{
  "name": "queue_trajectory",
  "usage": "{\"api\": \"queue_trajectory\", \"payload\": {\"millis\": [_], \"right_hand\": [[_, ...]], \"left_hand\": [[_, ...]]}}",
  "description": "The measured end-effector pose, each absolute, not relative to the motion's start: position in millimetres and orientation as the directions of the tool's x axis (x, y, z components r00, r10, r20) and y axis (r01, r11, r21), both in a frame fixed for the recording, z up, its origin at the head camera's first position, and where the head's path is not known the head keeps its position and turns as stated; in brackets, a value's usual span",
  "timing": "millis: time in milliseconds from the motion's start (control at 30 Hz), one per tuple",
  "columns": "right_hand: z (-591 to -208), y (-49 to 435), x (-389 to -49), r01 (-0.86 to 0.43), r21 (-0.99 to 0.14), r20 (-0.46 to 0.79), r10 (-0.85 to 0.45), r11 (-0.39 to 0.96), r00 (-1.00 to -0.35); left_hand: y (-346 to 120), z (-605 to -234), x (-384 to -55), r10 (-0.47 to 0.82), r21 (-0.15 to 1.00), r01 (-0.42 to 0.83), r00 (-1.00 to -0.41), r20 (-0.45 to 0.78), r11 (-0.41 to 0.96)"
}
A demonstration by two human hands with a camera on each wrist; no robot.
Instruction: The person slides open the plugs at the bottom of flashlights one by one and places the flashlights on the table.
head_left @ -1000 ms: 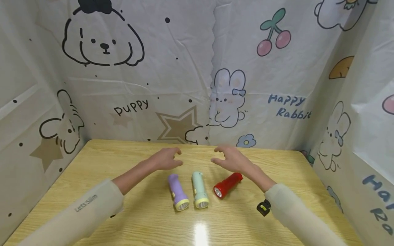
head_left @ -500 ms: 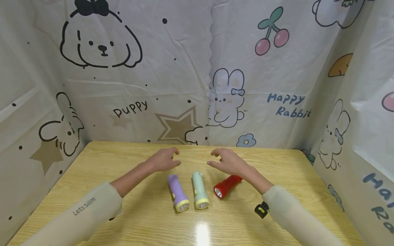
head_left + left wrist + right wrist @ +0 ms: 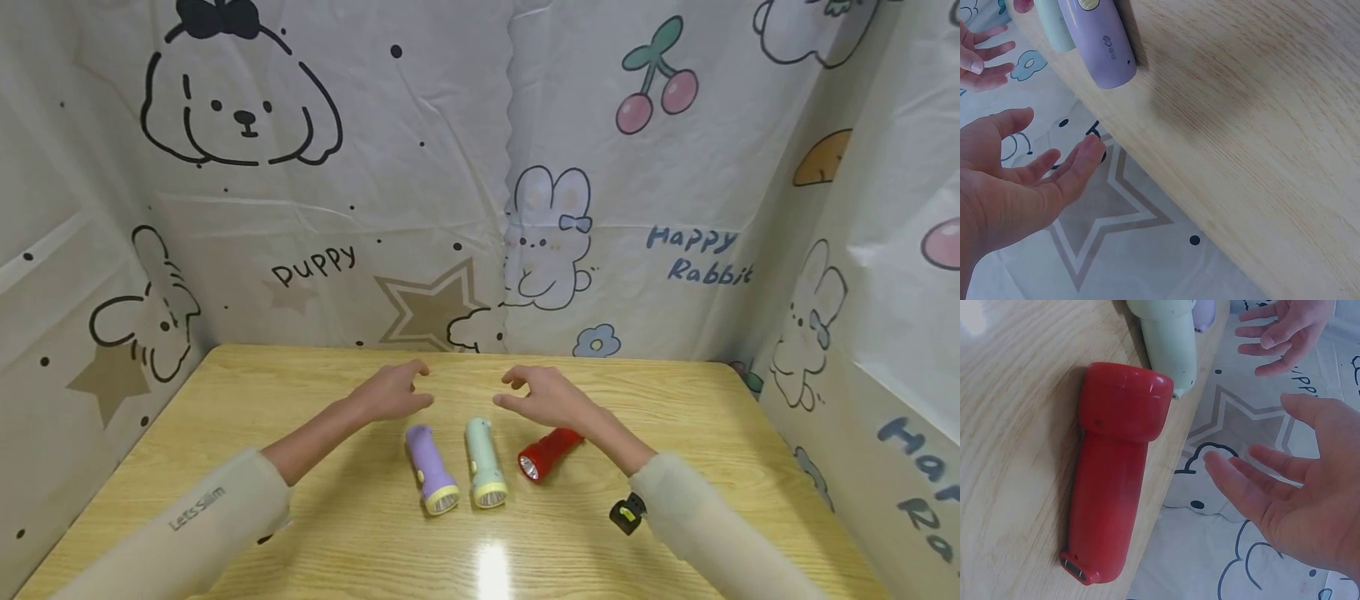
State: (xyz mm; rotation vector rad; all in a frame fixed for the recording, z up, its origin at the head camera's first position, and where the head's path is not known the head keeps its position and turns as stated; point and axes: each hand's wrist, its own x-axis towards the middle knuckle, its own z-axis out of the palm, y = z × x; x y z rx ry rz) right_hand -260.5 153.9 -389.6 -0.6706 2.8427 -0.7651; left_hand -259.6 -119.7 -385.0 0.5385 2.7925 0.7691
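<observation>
Three flashlights lie on the wooden table (image 3: 337, 533). The purple one, a flashlight (image 3: 429, 465) with a yellow lens ring, is on the left. Beside it is the mint green flashlight (image 3: 483, 454), also yellow-ringed. To the right, a red flashlight (image 3: 547, 455) lies slanted, its tail end partly behind the right forearm in the head view. My left hand (image 3: 392, 392) hovers beyond the purple flashlight, holding nothing, fingers loosely bent. Opposite it, my right hand (image 3: 543, 395) hovers past the mint and red flashlights, likewise holding nothing. In the left wrist view the purple flashlight (image 3: 1099, 44) shows its plain tail end.
A printed white cloth (image 3: 420, 192) with cartoon animals hangs behind the table and along both sides. A small black device (image 3: 627, 514) sits under the right sleeve cuff (image 3: 660, 475). Light glares off the table's front.
The right hand drifts slightly left, its forearm covering more of the red flashlight's tail. The left hand shifts a little left and down in view. The flashlights stay put on the table.
</observation>
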Motion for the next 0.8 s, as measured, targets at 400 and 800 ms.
{"api": "queue_trajectory", "payload": {"millis": [400,800], "right_hand": [[-391,141,-257,-0.372,-0.546,-0.008,-0.449,0.751,-0.893],[-389,129,-255,-0.387,-0.532,-0.009,-0.462,0.753,-0.887]], "left_hand": [[-125,-393,-256,0.389,0.511,0.299,-0.918,-0.076,0.806],[-130,-401,-253,0.384,0.523,0.28,-0.918,-0.099,0.805]]}}
